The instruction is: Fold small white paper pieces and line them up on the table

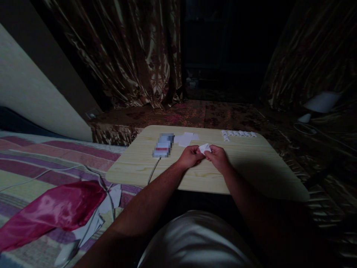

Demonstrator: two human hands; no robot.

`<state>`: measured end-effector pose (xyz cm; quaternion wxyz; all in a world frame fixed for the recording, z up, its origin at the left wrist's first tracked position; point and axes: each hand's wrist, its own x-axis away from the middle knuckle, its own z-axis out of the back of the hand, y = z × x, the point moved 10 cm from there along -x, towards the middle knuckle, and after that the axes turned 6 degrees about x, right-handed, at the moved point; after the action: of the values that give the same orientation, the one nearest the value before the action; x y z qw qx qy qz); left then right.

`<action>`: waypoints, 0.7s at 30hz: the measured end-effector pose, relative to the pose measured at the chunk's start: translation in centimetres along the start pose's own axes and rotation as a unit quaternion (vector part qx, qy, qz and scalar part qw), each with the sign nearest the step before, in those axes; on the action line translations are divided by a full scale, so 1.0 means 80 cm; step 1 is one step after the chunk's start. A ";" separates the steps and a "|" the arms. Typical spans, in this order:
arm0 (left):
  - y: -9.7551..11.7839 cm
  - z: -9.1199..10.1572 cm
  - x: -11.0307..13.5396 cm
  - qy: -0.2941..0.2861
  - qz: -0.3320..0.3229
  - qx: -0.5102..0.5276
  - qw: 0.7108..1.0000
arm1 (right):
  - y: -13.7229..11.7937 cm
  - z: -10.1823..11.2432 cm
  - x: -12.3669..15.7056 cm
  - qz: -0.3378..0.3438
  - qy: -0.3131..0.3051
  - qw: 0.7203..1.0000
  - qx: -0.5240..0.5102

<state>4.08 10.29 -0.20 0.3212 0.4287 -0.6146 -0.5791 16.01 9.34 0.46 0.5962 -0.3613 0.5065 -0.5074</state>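
Observation:
A small white piece of paper is held between both hands over a light wooden table. My left hand pinches its left side with curled fingers. My right hand pinches its right side. Beyond the hands lie a few flat white paper sheets. A row of several small folded white paper pieces lines the far right of the table.
A blurred device with a white cable lies on the table's left part. A striped bedspread with a red shiny cloth and loose papers is at left. Patterned curtains hang behind.

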 end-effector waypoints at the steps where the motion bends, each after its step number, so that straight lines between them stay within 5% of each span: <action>1: 0.000 0.001 0.000 0.004 0.001 0.001 1.000 | 0.001 0.000 0.000 -0.002 0.000 1.000 0.004; 21: 0.003 0.003 -0.002 0.004 -0.030 -0.045 0.999 | 0.004 -0.004 -0.001 -0.002 -0.020 1.000 0.006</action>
<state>3.88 10.54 0.00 0.3252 0.4342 -0.5736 -0.6137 15.75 9.53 0.08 0.6077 -0.3687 0.4906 -0.5041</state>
